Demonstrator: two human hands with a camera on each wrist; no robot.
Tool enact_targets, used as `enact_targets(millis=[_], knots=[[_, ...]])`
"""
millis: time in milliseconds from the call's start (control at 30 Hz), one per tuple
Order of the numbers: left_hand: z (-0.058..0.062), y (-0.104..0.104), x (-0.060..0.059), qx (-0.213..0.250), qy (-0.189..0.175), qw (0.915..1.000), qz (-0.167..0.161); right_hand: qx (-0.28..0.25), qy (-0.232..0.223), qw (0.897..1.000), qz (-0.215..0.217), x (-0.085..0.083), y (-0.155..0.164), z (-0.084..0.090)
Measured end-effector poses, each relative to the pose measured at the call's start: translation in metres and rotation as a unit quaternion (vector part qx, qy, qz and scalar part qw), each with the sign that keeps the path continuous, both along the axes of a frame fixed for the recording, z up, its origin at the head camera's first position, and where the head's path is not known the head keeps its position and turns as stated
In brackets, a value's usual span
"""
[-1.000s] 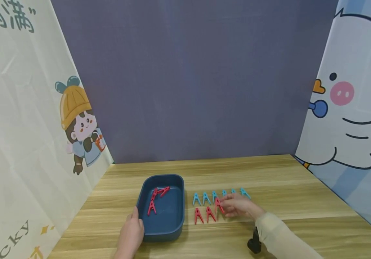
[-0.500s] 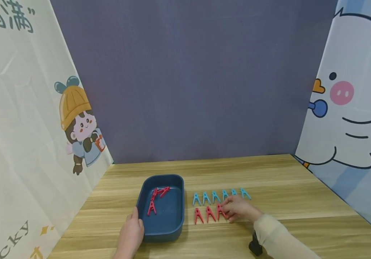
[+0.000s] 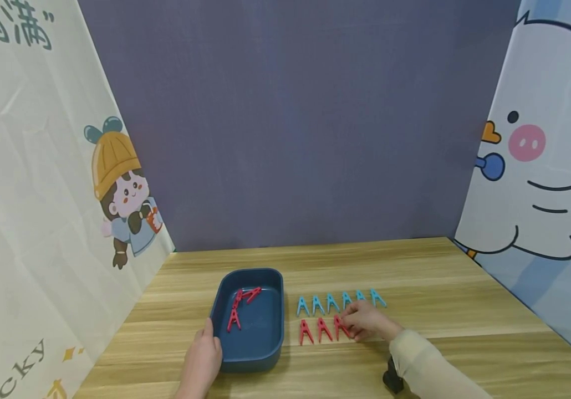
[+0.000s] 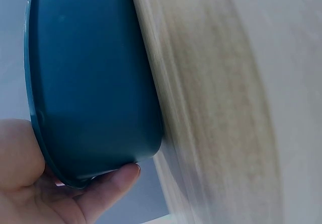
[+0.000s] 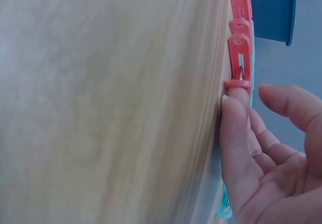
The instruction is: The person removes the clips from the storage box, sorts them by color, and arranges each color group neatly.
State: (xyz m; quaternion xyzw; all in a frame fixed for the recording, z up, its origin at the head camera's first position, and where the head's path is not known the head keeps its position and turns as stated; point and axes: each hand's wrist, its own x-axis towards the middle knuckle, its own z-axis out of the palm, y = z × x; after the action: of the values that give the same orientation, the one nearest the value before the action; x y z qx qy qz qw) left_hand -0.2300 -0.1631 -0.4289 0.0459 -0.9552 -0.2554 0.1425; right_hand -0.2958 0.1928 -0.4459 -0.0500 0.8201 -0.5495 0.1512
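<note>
Red clip (image 3: pixel 337 322), third in its row, sits on the wood table (image 3: pixel 440 316) with the right hand (image 3: pixel 367 321) at its right end. In the right wrist view I see one digit standing clear of the clip and other fingertips touching its end; I can't tell whether those pinch it or only touch. Remaining digits look loosely bent.

Two other red clips (image 3: pixel 324 330) are to the left of it, spaced apart, same row. Behind them I count six blue clips (image 3: pixel 317 306) in a second row, one partly hidden by the right hand.

Left hand (image 3: pixel 202 354) grips the blue bin (image 3: pixel 250 366) at its near left edge; left wrist view shows me the rim held between digits, one finger along the outer wall. Bin sits on the table, left of both rows. Inside I get three loose red clips (image 3: pixel 234 320), two of them toward the far end, one nearer me.

Right arm has a pale sleeve (image 3: pixel 422 354), with a black piece (image 3: pixel 392 378) at the cuff. Behind the table, a dark grey-purple backdrop (image 3: pixel 295 122). Left panel (image 3: pixel 26 183) shows a cartoon figure in a yellow hat; right panel (image 3: pixel 540 94) shows a big white cartoon bird.
</note>
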Motion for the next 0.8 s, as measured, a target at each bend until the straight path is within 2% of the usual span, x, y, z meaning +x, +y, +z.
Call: enact_targets(millis=[167,367,800], knots=[[-0.0003,-0.0004,0.0007,-0.002,0.012,0.9999,-0.003,0.023,0.001,1.000,-0.016,0.0012,-0.0025,0.0014],[0.0008,-0.0002,0.0018,-0.005,0.011,0.9999,-0.003,0.040,0.005,0.999,-0.030,0.0031,-0.0061,0.0045],[0.0011,0.0006,0.0025,-0.005,0.004,1.0000,-0.002,0.032,0.005,0.999,-0.026,0.0038,-0.0061,0.0051]])
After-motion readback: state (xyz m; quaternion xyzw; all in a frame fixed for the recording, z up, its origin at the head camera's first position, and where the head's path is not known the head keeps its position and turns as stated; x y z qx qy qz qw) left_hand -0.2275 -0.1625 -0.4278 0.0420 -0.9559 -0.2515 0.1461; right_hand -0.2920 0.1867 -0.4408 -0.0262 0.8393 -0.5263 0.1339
